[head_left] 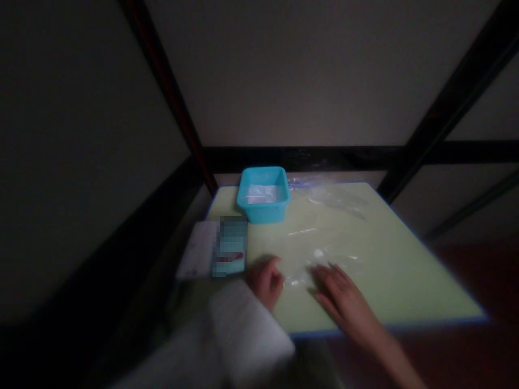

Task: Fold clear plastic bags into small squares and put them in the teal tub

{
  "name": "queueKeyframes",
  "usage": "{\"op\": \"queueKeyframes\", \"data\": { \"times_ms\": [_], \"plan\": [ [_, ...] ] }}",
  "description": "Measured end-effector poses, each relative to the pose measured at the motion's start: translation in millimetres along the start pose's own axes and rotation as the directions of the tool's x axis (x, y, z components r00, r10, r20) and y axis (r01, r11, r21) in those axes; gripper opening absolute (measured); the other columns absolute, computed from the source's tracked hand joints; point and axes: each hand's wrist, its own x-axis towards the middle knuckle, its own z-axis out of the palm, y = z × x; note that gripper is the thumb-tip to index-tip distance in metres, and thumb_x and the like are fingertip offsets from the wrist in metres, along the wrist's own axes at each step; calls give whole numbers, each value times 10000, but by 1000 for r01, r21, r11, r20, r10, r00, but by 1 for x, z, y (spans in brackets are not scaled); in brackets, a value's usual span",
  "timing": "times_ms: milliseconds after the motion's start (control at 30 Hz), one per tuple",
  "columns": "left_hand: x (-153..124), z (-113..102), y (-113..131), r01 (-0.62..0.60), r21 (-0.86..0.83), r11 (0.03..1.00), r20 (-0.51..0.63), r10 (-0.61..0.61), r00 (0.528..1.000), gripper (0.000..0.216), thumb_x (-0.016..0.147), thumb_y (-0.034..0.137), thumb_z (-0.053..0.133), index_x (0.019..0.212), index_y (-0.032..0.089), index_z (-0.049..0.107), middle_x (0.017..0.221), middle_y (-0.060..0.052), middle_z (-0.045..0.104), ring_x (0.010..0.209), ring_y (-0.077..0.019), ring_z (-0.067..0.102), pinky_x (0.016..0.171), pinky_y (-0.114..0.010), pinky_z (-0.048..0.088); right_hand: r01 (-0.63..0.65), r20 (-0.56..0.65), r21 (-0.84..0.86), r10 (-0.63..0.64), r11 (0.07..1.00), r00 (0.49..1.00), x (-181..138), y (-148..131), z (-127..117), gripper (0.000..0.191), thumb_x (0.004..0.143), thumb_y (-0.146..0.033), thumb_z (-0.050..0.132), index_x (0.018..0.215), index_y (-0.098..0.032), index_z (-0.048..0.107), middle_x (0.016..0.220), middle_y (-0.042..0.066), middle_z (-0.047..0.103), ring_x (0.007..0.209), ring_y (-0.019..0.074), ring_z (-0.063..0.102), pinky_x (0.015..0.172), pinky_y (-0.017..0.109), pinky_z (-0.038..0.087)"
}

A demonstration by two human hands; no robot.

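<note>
My left hand (265,281), in a white sleeve, rests curled at the near edge of a pale green table (389,259); its fingers look closed, and whether they hold anything is hidden. My right hand (338,294) lies flat with fingers stretched out on a clear plastic sheet or bag (320,259) spread on the table. Small white specks show on the plastic between the two hands. The picture is dim and blurred.
A turquoise plastic tub (263,194) with something white inside stands at the table's far left corner. More clear plastic (324,192) lies behind it to the right. A white and blue flat object (214,248) sits at the left edge. Dark frame bars surround the table.
</note>
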Motion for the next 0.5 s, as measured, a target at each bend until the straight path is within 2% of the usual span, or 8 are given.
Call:
{"op": "queueKeyframes", "data": {
  "times_ms": [167, 300, 500],
  "plan": [
    [-3, 0, 2, -3, 0, 1000, 43, 3, 999, 331, 708, 119, 504, 1016, 139, 623, 599, 21, 570, 566, -134, 551, 591, -247, 474, 5, -4, -11, -5, 1000, 1000, -2, 0, 0, 428, 917, -304, 492, 1329, -217, 418, 1265, 98, 592, 1192, 252, 531, 1056, 537, 361],
    [-9, -2, 2, 11, -66, 998, 62, -7, 998, 357, 734, 125, 489, 1073, 119, 599, 609, 17, 576, 593, -140, 574, 616, -248, 485, 3, 20, -9, -3, 1000, 1000, -4, 1, -1, 425, 918, -302, 490, 1329, -212, 422, 1254, 91, 600, 1176, 232, 545, 1073, 522, 344],
    [-13, -2, 2, 107, -188, 976, 31, -103, 994, 473, 764, 147, 474, 1236, 122, 498, 609, 36, 559, 579, -117, 565, 640, -229, 493, -8, 42, -23, 9, 1000, 999, -9, -1, -5, 432, 924, -290, 482, 1339, -190, 415, 1290, 102, 576, 1196, 232, 530, 1067, 526, 354]
  ]
}}
